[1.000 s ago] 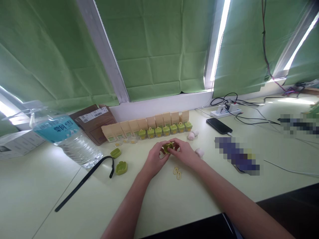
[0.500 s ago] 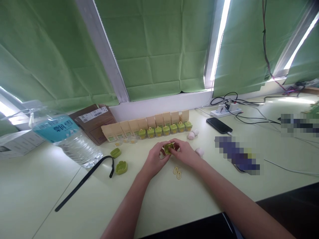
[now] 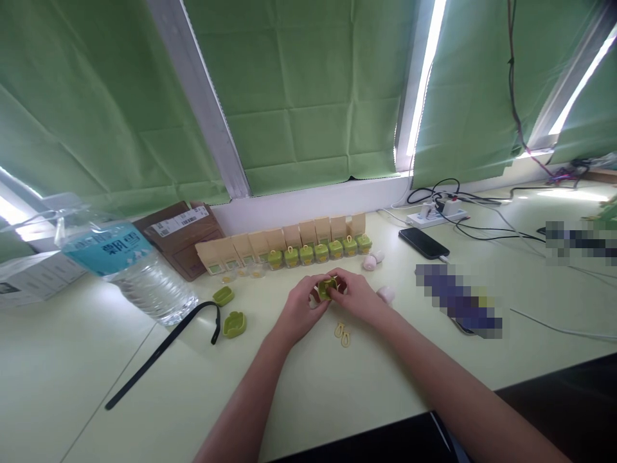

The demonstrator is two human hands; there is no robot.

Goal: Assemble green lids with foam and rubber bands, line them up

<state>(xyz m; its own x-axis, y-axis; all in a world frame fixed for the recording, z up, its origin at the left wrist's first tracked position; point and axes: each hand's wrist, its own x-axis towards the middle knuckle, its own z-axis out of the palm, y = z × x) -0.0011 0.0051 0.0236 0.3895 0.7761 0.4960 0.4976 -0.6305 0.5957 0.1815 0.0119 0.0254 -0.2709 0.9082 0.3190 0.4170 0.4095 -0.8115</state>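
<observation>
Between my two hands is a small green plastic lid (image 3: 328, 287), its hollow side facing me. My left hand (image 3: 304, 300) is closed around its left edge. My right hand (image 3: 354, 292) grips the right side, with fingertips pressing into the hollow; whatever lies under them is hidden. Just below, two pale yellow loops (image 3: 342, 334) lie on the table. Off to the left rest two more green lids, a smaller-looking one (image 3: 223, 296) and one with a wavy rim (image 3: 234, 325). Several clear boxes with green lids and yellow loops (image 3: 306, 255) stand in a row beyond my hands.
Tan card boxes (image 3: 292, 236) line the back. A large water bottle (image 3: 139, 270), black strap (image 3: 159, 357) and brown carton (image 3: 180, 235) are at left. Pinkish round pieces (image 3: 370, 262), a phone (image 3: 424, 243) and a cabled power strip (image 3: 436, 218) are at right.
Almost nothing differs. Both hands stay in place on the green lid, and the objects on the table have not moved.
</observation>
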